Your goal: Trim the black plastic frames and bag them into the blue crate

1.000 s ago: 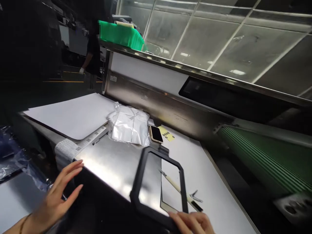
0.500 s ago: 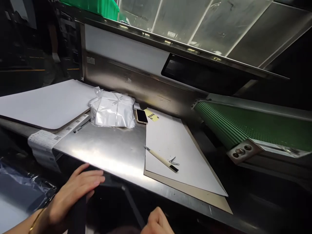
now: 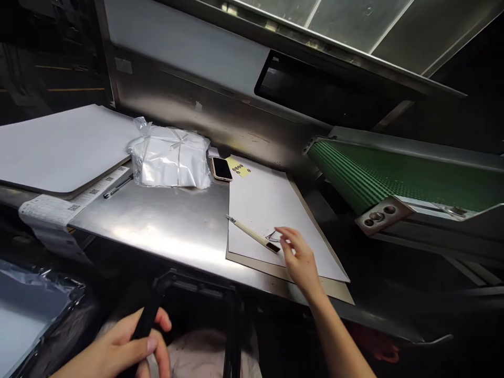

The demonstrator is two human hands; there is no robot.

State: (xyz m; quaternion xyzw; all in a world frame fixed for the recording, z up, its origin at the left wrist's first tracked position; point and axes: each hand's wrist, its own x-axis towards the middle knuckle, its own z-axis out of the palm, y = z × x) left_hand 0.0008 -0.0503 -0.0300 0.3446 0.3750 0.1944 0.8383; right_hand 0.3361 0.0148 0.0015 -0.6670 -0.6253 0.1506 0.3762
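Low at the left, my left hand (image 3: 134,341) has its fingers curled around one bar of a black frame (image 3: 233,336). My right hand (image 3: 299,260) reaches over the white sheet (image 3: 271,199), thumb and fingers apart. Its fingertips are right at a small, thin metal tool (image 3: 272,235), which looks like tweezers or snips. Whether they touch it I cannot tell. Beside that tool lies a slim cutter knife (image 3: 252,232) with a pale handle and a dark end, its tip over the sheet's left edge.
Along the metal table (image 3: 153,215) lie a tied plastic-wrapped pack (image 3: 169,163), a phone (image 3: 221,169), a yellow note (image 3: 241,168), a pen (image 3: 118,186) and a label strip (image 3: 49,207). White boards (image 3: 59,147) lie at left. A green conveyor belt (image 3: 394,181) stands at right.
My right hand has risen from below the table edge onto the sheet, beside the small metal tool. My left hand has moved down and closed around the black frame. The view has tilted downward.
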